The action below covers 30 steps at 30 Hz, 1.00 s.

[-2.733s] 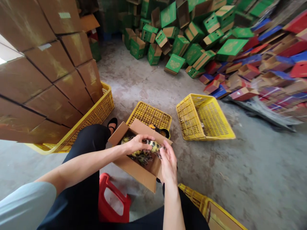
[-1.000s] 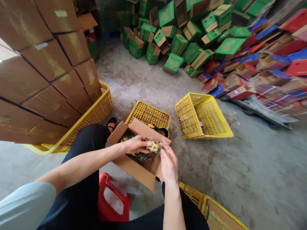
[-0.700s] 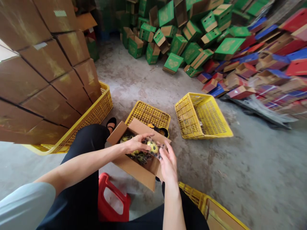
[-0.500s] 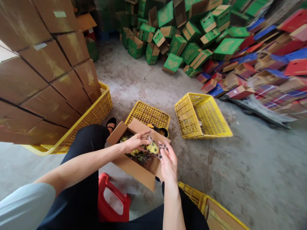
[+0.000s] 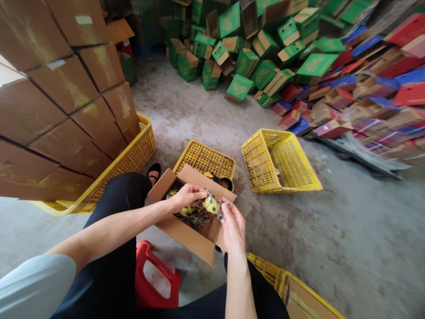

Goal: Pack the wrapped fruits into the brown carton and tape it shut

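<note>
An open brown cardboard box (image 5: 186, 232) rests between my knees, with several yellow-and-black packets inside. Above it, both hands pinch one clear packet with a yellow round item (image 5: 211, 204). My left hand (image 5: 187, 195) grips the packet's left end with curled fingers. My right hand (image 5: 232, 221) holds its right end between thumb and fingertips.
I sit on a red stool (image 5: 156, 277). Yellow plastic crates lie ahead (image 5: 206, 159), to the right (image 5: 282, 161), under stacked brown cartons (image 5: 63, 102) at the left, and by my right knee (image 5: 292, 288). Green, red and blue boxes (image 5: 299, 57) are piled at the back.
The packet has been turned and spread between my hands above the box. My left fingers, briefly stretched out, have curled back onto it. The view has barely shifted.
</note>
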Available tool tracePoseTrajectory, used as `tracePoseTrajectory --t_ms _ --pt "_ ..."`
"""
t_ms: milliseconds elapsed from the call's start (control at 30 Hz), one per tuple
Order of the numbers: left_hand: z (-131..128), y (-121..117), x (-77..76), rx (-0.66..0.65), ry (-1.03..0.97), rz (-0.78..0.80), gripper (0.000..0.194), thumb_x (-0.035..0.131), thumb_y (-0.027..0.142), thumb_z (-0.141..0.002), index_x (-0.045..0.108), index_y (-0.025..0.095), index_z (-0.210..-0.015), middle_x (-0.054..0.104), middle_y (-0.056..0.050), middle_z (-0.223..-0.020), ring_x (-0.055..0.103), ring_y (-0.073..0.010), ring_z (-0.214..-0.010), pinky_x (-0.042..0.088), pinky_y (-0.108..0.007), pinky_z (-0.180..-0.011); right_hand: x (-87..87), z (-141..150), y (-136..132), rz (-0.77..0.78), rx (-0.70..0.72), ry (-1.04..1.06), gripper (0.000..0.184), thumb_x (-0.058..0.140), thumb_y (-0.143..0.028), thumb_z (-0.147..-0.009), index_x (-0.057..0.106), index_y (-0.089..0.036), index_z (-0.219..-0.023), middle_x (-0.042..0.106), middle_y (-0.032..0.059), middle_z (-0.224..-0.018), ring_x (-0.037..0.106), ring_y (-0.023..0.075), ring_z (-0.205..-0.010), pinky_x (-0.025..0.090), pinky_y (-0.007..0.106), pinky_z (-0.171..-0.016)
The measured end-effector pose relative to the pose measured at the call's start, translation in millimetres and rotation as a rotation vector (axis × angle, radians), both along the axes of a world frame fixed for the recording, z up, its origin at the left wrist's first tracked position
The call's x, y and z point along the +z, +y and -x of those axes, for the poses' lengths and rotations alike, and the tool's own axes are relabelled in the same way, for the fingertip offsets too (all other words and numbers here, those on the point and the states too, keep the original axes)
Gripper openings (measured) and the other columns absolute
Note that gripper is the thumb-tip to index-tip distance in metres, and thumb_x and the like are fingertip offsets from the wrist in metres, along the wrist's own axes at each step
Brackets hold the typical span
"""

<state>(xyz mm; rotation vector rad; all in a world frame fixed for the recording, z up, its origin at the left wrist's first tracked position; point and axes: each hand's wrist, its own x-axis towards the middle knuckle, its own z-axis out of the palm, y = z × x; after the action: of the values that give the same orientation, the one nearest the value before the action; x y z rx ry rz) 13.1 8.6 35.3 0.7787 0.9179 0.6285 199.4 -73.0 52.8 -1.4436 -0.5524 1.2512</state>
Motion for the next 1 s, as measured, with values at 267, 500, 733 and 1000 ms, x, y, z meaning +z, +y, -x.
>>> tracePoseTrajectory --t_ms 267,500,733,1000 --pt "-2.3 -0.6 4.5 0.006 -0.037 0.003 0.049 0.092 0.054 -0.067 0.072 0.012 -0.083 0.071 -0.005 -0.079 0.063 -0.0129 -0.067 0.052 -0.023 -0.064 4.7 0.9 -0.8 -0.007 -0.064 -0.029 0.041 0.09 -0.053 -0.069 0.066 -0.022 -0.083 0.08 0.0039 -0.086 0.074 0.0225 -0.077 0.056 0.033 -0.073" --pt "-2.4 -1.3 4.9 -0.045 -0.071 0.067 0.059 0.091 0.063 -0.066 0.072 0.013 -0.09 0.072 -0.007 -0.084 0.068 -0.0155 -0.073 0.058 -0.027 -0.07 -3.5 -1.0 -1.9 -0.028 -0.11 -0.099 0.043 0.088 -0.057 -0.072 0.063 -0.022 -0.08 0.077 0.0013 -0.08 0.069 0.0194 -0.072 0.052 0.029 -0.067" --pt "0.2 -3.3 2.7 -0.162 -0.012 0.317 0.081 0.073 0.08 -0.076 0.065 0.021 -0.131 0.075 -0.016 -0.114 0.077 -0.028 -0.089 0.062 -0.035 -0.074 -4.5 -2.5 -2.6 -0.1 -0.143 -0.244 0.035 0.083 -0.054 -0.079 0.07 -0.022 -0.086 0.08 0.0034 -0.09 0.073 0.0226 -0.085 0.055 0.036 -0.084" --pt "1.5 -2.2 3.3 -0.099 -0.174 0.361 0.068 0.09 0.058 -0.074 0.065 0.017 -0.122 0.076 -0.014 -0.109 0.077 -0.0219 -0.082 0.063 -0.034 -0.078 13.9 10.4 -7.9 -0.166 0.281 -0.27 0.023 0.082 -0.046 -0.084 0.079 -0.023 -0.082 0.066 0.0108 -0.146 0.062 0.0327 -0.134 0.05 0.045 -0.111"
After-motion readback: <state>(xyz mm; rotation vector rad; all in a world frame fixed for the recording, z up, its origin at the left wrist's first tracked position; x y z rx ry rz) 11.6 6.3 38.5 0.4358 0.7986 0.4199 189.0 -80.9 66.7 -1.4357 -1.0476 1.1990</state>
